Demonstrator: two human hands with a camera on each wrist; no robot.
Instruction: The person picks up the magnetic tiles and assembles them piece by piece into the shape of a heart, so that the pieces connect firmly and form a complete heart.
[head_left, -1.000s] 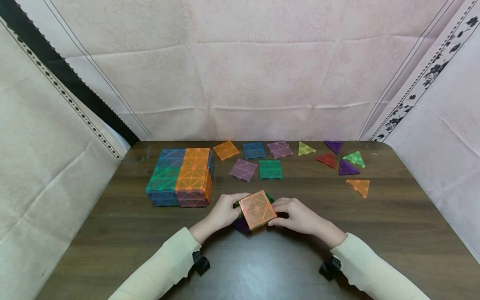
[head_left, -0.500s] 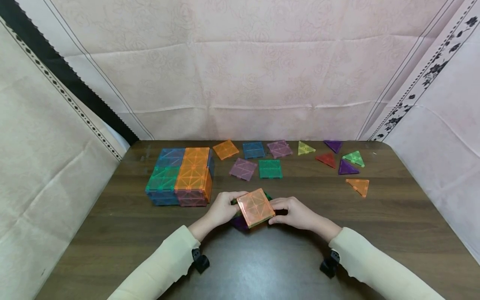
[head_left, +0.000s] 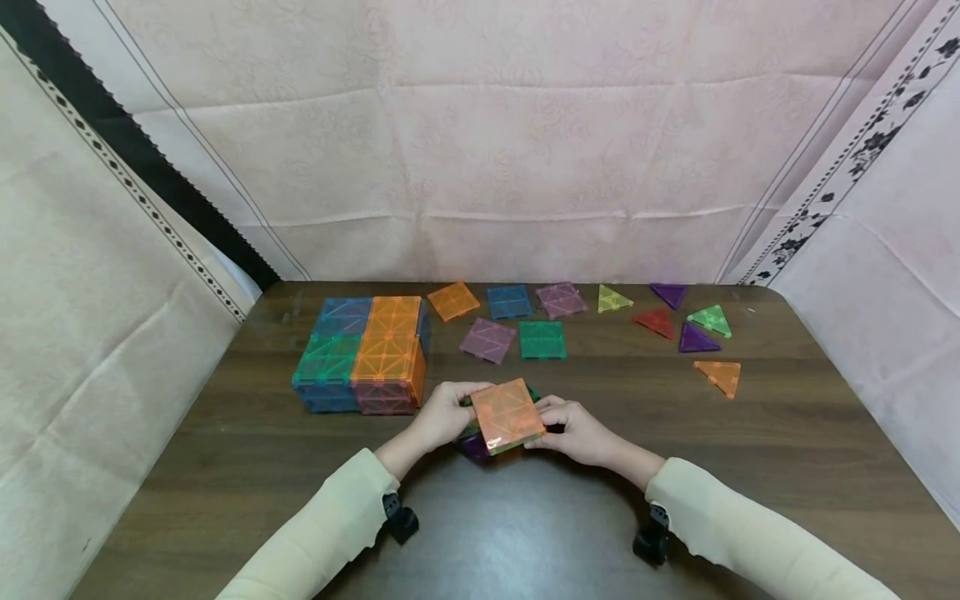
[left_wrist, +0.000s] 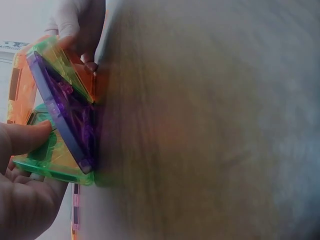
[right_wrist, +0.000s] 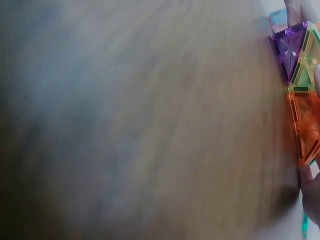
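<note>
Both hands hold a small build of translucent magnetic tiles just above or at the tabletop in front of the person. An orange square tile [head_left: 508, 415] tops it, tilted in the head view. Below, a purple triangle tile [left_wrist: 65, 110], a yellow-green triangle tile [right_wrist: 302, 67] and an orange triangle tile [right_wrist: 306, 125] stand edge to edge. My left hand [head_left: 441, 414] pinches the left side, its thumb on a green tile [left_wrist: 52, 172]. On the opposite side, my right hand [head_left: 576, 429] grips the build between thumb and fingers. Its far side is hidden in the head view.
To the left stands a large block of joined square tiles [head_left: 360, 354]. Behind the hands lie several loose squares, including a green one [head_left: 542, 340] and a blue one [head_left: 509, 301]. Loose triangles, among them a red one [head_left: 654, 322] and an orange one [head_left: 720, 377], lie at the back right.
The build and the right hand have shifted slightly left. The orange square has turned a little, and the right fingers have moved along its edge. The loose tiles lie as before.
</note>
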